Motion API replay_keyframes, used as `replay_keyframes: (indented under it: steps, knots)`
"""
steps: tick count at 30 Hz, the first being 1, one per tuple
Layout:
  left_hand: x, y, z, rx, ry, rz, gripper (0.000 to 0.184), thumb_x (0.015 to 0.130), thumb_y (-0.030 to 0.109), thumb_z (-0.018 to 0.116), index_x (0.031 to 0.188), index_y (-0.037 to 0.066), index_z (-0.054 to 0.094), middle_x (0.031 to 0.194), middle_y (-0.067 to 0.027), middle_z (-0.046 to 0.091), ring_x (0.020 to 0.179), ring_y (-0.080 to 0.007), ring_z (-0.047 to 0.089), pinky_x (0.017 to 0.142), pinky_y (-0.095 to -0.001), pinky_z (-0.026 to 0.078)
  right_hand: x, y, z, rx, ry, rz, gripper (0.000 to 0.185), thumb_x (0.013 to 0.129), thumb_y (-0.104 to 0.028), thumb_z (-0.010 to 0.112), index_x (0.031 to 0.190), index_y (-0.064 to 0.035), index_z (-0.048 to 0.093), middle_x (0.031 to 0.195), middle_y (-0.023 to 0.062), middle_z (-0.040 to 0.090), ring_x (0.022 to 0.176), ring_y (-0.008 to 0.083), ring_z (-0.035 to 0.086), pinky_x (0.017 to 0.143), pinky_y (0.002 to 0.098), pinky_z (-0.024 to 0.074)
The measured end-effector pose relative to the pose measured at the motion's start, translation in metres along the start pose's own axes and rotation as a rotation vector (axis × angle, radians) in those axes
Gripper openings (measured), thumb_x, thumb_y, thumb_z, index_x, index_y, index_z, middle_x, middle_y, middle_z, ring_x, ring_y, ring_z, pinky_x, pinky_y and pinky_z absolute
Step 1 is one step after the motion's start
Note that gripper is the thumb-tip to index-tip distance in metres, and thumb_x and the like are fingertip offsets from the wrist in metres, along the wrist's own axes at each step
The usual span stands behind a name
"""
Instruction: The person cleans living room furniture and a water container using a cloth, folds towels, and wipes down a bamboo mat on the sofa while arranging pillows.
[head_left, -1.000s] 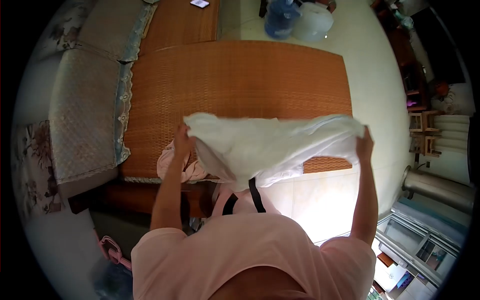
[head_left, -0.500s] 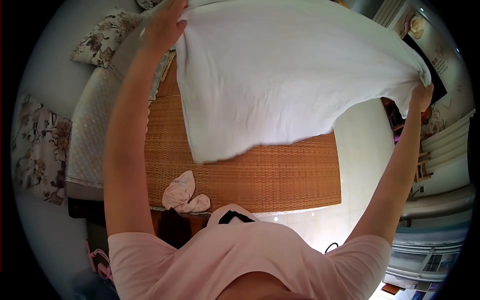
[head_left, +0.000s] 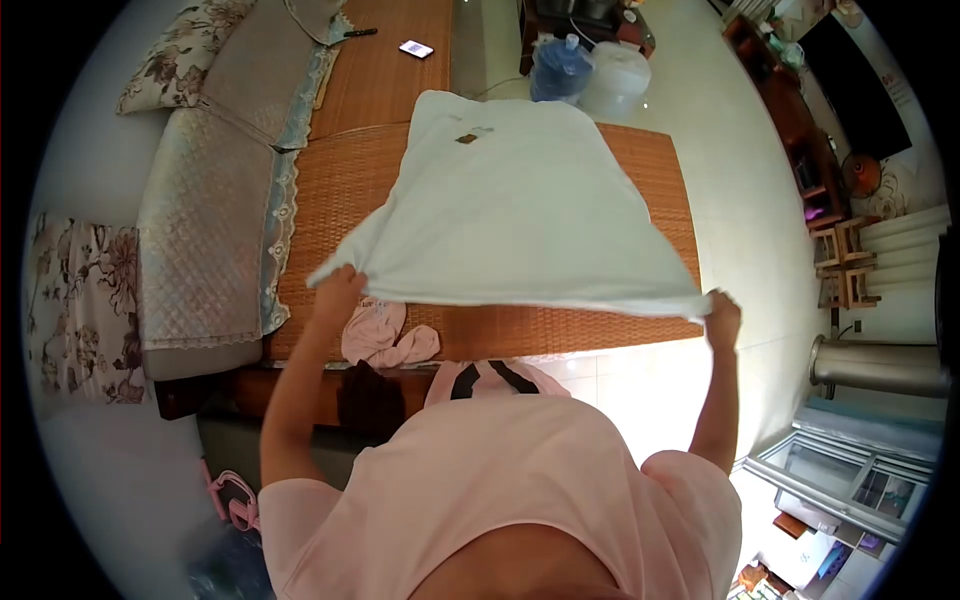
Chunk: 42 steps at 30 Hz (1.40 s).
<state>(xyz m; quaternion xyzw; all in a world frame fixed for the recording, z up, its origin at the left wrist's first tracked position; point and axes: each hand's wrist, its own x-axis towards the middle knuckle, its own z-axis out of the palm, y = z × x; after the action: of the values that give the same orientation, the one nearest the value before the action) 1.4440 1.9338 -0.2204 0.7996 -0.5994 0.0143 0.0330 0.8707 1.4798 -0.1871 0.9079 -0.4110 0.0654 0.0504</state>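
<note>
A white cloth [head_left: 520,220] is stretched wide between my two hands, its near edge pulled almost straight. It spreads away from me over the woven mat [head_left: 640,335], and a small brown and grey patch shows near its far end. My left hand [head_left: 341,287] is closed on the near left corner. The near right corner is gripped by my right hand [head_left: 722,318], out past the mat's right edge. Just below the cloth's near edge, close to my left hand, lies a crumpled pink cloth item [head_left: 380,335], partly covered.
A quilted sofa cover [head_left: 205,225] and a floral cushion [head_left: 195,55] are on the left. On the mat's far part lies a phone [head_left: 416,48]. Beyond the mat stand a blue water jug [head_left: 560,70] and a whitish jug [head_left: 617,78]. Wooden stools [head_left: 845,262] stand right.
Both hands have come down and toward me, bringing the raised cloth down over the mat. The phone and jugs have come into view. Both hands still grip the cloth.
</note>
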Motion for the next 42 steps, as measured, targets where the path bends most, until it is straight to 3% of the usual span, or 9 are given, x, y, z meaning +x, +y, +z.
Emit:
replay_keyframes:
  steps: [6,13,19,22,24,26,29,35,42]
  knots:
    - [-0.069,0.027,0.097,-0.113,-0.157,-0.266,0.013,0.075,0.003,0.055,0.088,0.005,0.054,0.09,-0.0133,0.05,0.082,-0.0334,0.057,0.064,-0.0416,0.049,-0.1,-0.069,0.086,-0.209,-0.445,0.056,0.029,0.071,-0.027,0.073,0.092,-0.0128,0.06,0.089,0.0053,0.062,0.088,0.024,0.061,0.075,0.04,0.045]
    - [-0.03,0.104,0.146,-0.185,-0.36,-0.008,0.008,0.077,0.01,0.057,0.079,0.003,0.059,0.091,-0.0137,0.053,0.082,-0.0311,0.058,0.075,-0.0407,0.048,-0.07,-0.122,0.137,-0.035,-0.563,-0.149,0.031,0.07,-0.025,0.072,0.094,-0.0132,0.058,0.091,0.0048,0.06,0.094,0.0245,0.057,0.079,0.0433,0.0426]
    - [0.01,0.135,0.178,0.062,-1.478,-0.011,0.024,0.08,0.028,0.062,0.08,0.005,0.066,0.106,-0.0133,0.059,0.092,-0.0294,0.061,0.079,-0.0398,0.049,-0.059,-0.15,0.189,0.158,-0.978,-0.466,0.049,0.07,-0.039,0.074,0.111,-0.0169,0.059,0.1,0.0077,0.061,0.102,0.0273,0.056,0.086,0.044,0.0431]
    - [0.054,0.122,0.172,-0.266,-1.443,-0.326,0.028,0.082,0.031,0.064,0.095,0.006,0.066,0.114,-0.0126,0.058,0.099,-0.0311,0.059,0.081,-0.041,0.049,-0.039,-0.151,0.211,0.624,-1.4,-0.169,0.063,0.07,-0.051,0.072,0.12,-0.0151,0.058,0.112,0.0111,0.061,0.105,0.0305,0.057,0.09,0.0404,0.0438]
    - [0.038,0.069,0.267,-0.194,-0.966,0.105,0.037,0.083,0.029,0.064,0.111,0.005,0.059,0.115,-0.0143,0.058,0.101,-0.0335,0.057,0.084,-0.0421,0.048,-0.049,-0.128,0.272,0.76,-1.052,0.238,0.057,0.075,-0.047,0.071,0.117,-0.0111,0.059,0.113,0.014,0.06,0.104,0.029,0.058,0.091,0.0375,0.0444]
    - [0.061,0.045,0.284,-0.504,-0.283,-0.783,0.043,0.084,0.023,0.063,0.12,0.004,0.051,0.114,-0.0167,0.057,0.104,-0.0335,0.055,0.088,-0.0433,0.046,-0.056,-0.082,0.336,0.518,-0.506,0.343,0.06,0.078,-0.046,0.069,0.119,-0.0039,0.055,0.117,0.019,0.057,0.109,0.0307,0.054,0.093,0.0387,0.0436]
    - [0.093,-0.016,0.316,-0.308,-0.001,-0.777,0.038,0.086,0.016,0.056,0.12,-0.001,0.051,0.119,-0.0225,0.053,0.111,-0.0361,0.05,0.097,-0.0426,0.039,-0.036,-0.002,0.382,0.261,-0.465,0.83,0.095,0.074,-0.063,0.063,0.131,0.0081,0.033,0.127,0.0333,0.04,0.119,0.0442,0.043,0.101,0.0475,0.036]
    - [0.12,-0.058,0.312,-0.25,-0.321,-1.029,0.047,0.085,0.018,0.06,0.123,-0.005,0.047,0.121,-0.0253,0.052,0.11,-0.0359,0.053,0.093,-0.043,0.043,-0.027,0.017,0.407,0.569,-0.461,1.221,0.123,0.067,-0.07,0.065,0.143,0.0047,0.005,0.143,0.0357,0.016,0.131,0.044,0.029,0.108,0.0489,0.0278]
    - [0.114,-0.016,0.31,-0.925,-0.327,-1.421,0.073,0.082,0.036,0.067,0.132,-0.007,0.037,0.124,-0.0237,0.053,0.11,-0.0324,0.055,0.092,-0.0387,0.043,-0.052,-0.05,0.395,0.878,-0.367,1.26,0.1,0.069,-0.053,0.075,0.133,0.0115,0.032,0.12,0.0183,0.053,0.1,0.0282,0.055,0.082,0.0371,0.0472]
